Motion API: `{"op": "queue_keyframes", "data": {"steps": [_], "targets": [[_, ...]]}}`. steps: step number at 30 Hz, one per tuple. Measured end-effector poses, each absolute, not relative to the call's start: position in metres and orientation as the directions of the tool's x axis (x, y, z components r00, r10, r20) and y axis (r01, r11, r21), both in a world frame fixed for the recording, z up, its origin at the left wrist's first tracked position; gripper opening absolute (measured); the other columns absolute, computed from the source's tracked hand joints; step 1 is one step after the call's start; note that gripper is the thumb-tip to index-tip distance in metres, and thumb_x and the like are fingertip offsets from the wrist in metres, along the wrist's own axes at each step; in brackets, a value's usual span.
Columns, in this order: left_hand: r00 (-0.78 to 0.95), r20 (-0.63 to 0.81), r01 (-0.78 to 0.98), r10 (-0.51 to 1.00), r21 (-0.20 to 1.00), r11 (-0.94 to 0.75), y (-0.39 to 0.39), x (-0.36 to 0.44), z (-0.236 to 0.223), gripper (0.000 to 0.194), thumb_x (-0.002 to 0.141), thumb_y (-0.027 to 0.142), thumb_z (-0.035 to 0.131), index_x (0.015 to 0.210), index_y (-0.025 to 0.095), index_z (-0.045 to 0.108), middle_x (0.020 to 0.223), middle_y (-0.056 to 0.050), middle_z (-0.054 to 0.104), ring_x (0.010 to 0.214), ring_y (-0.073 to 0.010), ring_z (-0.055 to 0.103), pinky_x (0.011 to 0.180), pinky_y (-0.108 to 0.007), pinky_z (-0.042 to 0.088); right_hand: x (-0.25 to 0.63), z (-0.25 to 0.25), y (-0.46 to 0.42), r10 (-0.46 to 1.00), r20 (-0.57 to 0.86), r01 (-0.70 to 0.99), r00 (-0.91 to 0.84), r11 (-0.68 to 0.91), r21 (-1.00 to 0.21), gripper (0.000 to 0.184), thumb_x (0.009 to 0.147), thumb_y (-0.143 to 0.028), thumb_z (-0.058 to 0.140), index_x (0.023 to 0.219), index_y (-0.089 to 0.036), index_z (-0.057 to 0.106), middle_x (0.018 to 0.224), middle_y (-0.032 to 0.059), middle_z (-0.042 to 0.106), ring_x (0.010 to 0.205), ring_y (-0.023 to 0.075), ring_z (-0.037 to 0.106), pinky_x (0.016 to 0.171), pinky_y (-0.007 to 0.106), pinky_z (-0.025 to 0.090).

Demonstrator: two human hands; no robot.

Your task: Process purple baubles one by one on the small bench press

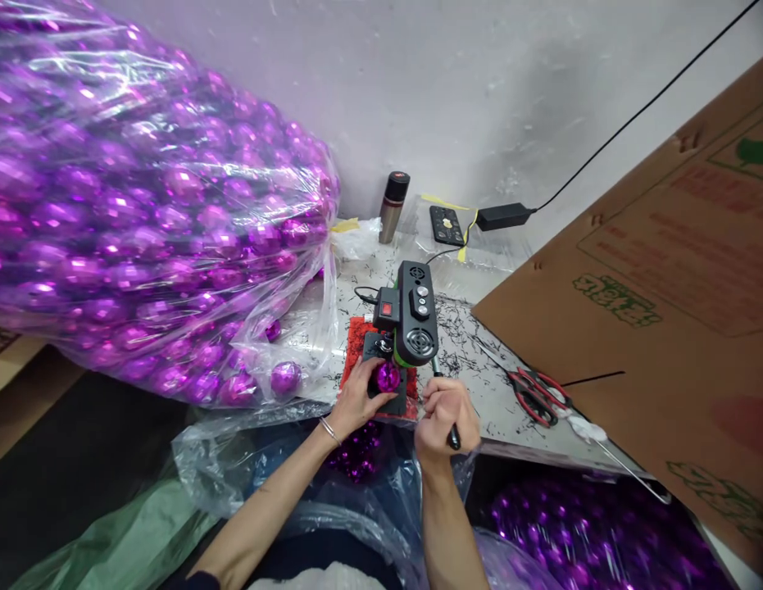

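My left hand (360,399) has its fingers around a shiny purple ball ornament (388,377), which sits on the dark base under the head of a small black bench drill press (416,311). My right hand (447,416) is wrapped round the black-gripped lever (453,439) at the machine's right side. Beneath the machine lies a red mat (355,348) strewn with dark shavings. Where the tool meets the ball is hidden by the machine head.
A huge clear bag of purple balls (147,221) fills the left, with a loose ball (286,377) near its mouth. Behind stand a flask (394,205), a phone (446,225) and a power adapter (504,216). Red-handled scissors (538,396) lie beside a cardboard box (651,311).
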State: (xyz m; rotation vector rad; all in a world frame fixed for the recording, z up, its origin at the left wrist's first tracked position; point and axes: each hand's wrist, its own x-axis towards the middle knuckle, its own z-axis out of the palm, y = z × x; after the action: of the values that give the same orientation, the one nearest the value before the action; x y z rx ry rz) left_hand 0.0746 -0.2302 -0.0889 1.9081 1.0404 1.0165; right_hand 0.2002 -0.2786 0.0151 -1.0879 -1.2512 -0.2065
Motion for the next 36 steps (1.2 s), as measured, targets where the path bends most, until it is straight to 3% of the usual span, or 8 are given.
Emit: {"op": "queue_keyframes", "data": {"steps": [5, 9, 16, 21, 24, 28, 32, 36], "targets": [[0.497, 0.307, 0.329, 0.812, 0.799, -0.503, -0.240, 0.027, -0.064, 0.049, 0.090, 0.050, 0.078, 0.131, 0.024, 0.070, 0.142, -0.015, 0.072, 0.135, -0.0358, 0.067, 0.122, -0.059, 0.047, 0.202, 0.020, -0.282, 0.426, 0.837, 0.644, 0.344, 0.542, -0.540, 0.036, 0.101, -0.011, 0.047, 0.068, -0.022, 0.053, 0.063, -0.0030, 0.056, 0.060, 0.0137, 0.059, 0.056, 0.030, 0.042], [0.259, 0.283, 0.540, 0.923, 0.750, -0.382, -0.192, -0.033, -0.033, 0.033, 0.103, 0.037, 0.052, 0.117, 0.021, 0.078, 0.130, -0.015, 0.077, 0.126, -0.0352, 0.071, 0.117, -0.056, 0.052, 0.200, 0.008, -0.280, 0.397, 0.849, 0.643, 0.347, 0.558, -0.524, 0.036, 0.100, -0.011, 0.048, 0.066, -0.023, 0.055, 0.063, -0.0023, 0.056, 0.059, 0.0149, 0.059, 0.056, 0.032, 0.043], [0.086, 0.080, 0.963, 0.993, 0.250, -0.103, -0.118, -0.080, -0.019, 0.045, 0.086, 0.005, 0.051, 0.125, 0.014, 0.072, 0.135, -0.026, 0.069, 0.134, -0.0426, 0.061, 0.112, -0.064, 0.047, 0.198, 0.005, -0.277, 0.353, 0.869, 0.637, 0.346, 0.592, -0.494, 0.035, 0.101, -0.011, 0.047, 0.068, -0.023, 0.054, 0.063, -0.0035, 0.054, 0.060, 0.0141, 0.057, 0.057, 0.030, 0.042], [-0.022, 0.022, 0.939, 1.000, 0.344, 0.013, -0.117, -0.078, -0.019, 0.050, 0.088, 0.018, 0.068, 0.137, 0.013, 0.065, 0.126, -0.024, 0.071, 0.124, -0.0441, 0.067, 0.106, -0.060, 0.053, 0.200, 0.001, -0.280, 0.399, 0.860, 0.649, 0.318, 0.570, -0.504, 0.035, 0.103, -0.012, 0.045, 0.070, -0.022, 0.054, 0.066, -0.0029, 0.056, 0.062, 0.0133, 0.058, 0.060, 0.030, 0.044], [-0.032, 0.054, 0.773, 0.998, 0.635, -0.010, -0.127, -0.076, -0.013, 0.065, 0.082, 0.040, 0.082, 0.139, 0.015, 0.063, 0.125, -0.019, 0.073, 0.120, -0.0414, 0.070, 0.105, -0.055, 0.056, 0.200, 0.001, -0.281, 0.406, 0.860, 0.658, 0.309, 0.562, -0.501, 0.036, 0.104, -0.013, 0.044, 0.070, -0.022, 0.053, 0.067, -0.0032, 0.056, 0.062, 0.0122, 0.059, 0.061, 0.029, 0.045], [0.001, -0.054, 0.147, 0.999, 0.988, 0.053, -0.155, -0.057, -0.007, 0.072, 0.080, 0.056, 0.082, 0.139, 0.019, 0.065, 0.129, -0.014, 0.073, 0.107, -0.0303, 0.074, 0.087, -0.042, 0.063, 0.198, 0.008, -0.280, 0.409, 0.853, 0.659, 0.324, 0.549, -0.514, 0.037, 0.105, -0.014, 0.044, 0.069, -0.022, 0.050, 0.065, -0.0038, 0.054, 0.061, 0.0116, 0.058, 0.059, 0.028, 0.044], [0.184, -0.256, -0.343, 0.949, 0.888, 0.306, -0.184, -0.027, -0.009, 0.055, 0.082, 0.044, 0.084, 0.130, 0.020, 0.070, 0.121, -0.011, 0.077, 0.099, -0.0235, 0.076, 0.081, -0.034, 0.063, 0.196, 0.026, -0.279, 0.408, 0.836, 0.642, 0.367, 0.539, -0.545, 0.038, 0.104, -0.012, 0.045, 0.068, -0.022, 0.049, 0.061, -0.0047, 0.050, 0.060, 0.0111, 0.058, 0.058, 0.027, 0.040], [0.272, -0.335, -0.446, 0.902, 0.787, 0.427, -0.202, 0.000, -0.018, 0.053, 0.081, 0.037, 0.085, 0.130, 0.022, 0.069, 0.119, -0.008, 0.077, 0.095, -0.0209, 0.075, 0.076, -0.031, 0.062, 0.196, 0.040, -0.277, 0.419, 0.828, 0.638, 0.372, 0.532, -0.556, 0.038, 0.103, -0.010, 0.046, 0.067, -0.022, 0.049, 0.060, -0.0046, 0.050, 0.059, 0.0116, 0.057, 0.058, 0.028, 0.041]]}}
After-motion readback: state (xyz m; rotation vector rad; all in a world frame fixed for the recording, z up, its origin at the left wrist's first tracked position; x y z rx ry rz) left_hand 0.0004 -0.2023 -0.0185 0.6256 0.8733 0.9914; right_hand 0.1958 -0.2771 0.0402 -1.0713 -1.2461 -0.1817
